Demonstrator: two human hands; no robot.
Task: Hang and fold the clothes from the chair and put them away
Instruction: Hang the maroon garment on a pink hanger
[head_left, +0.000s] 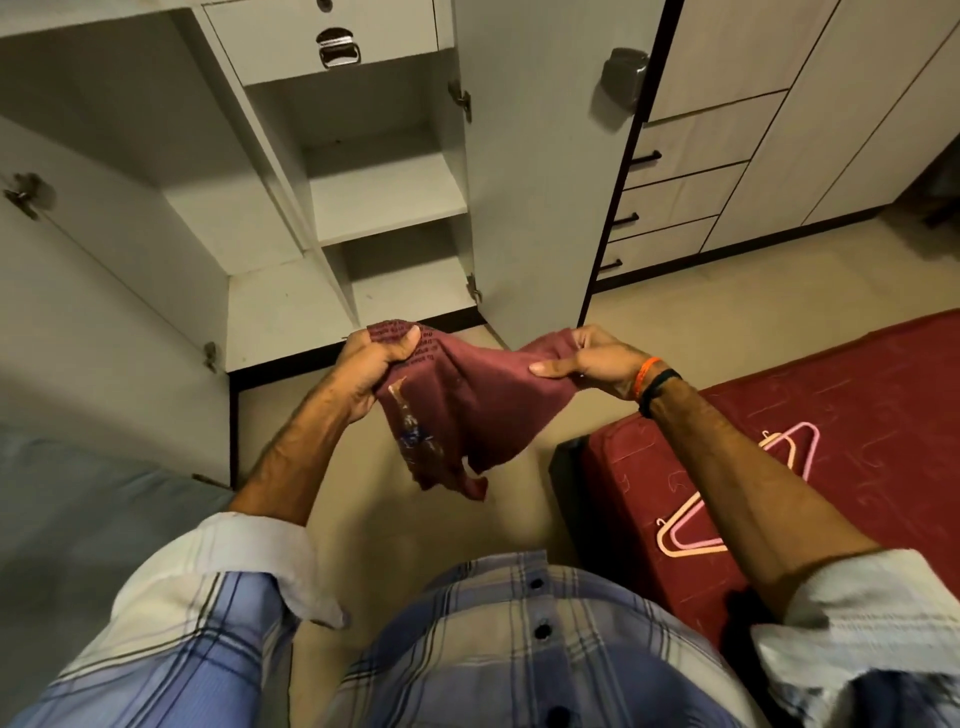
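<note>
A maroon T-shirt (462, 410) with dark printed text and a faded picture hangs bunched between both hands above the floor, in front of the open wardrobe (384, 197). My left hand (374, 369) grips its left edge, thumb on top of the printed part. My right hand (592, 364) pinches the right edge, thumb pointing left. Two pink plastic hangers (727, 499) lie on the red mattress (841, 415) to my right. The chair is out of view.
The wardrobe stands open with bare shelves, a drawer with a metal handle (337, 47) above them, and both doors swung out. A drawer unit with black handles (675, 192) is to its right. A blue cloth surface (78, 519) is at my left.
</note>
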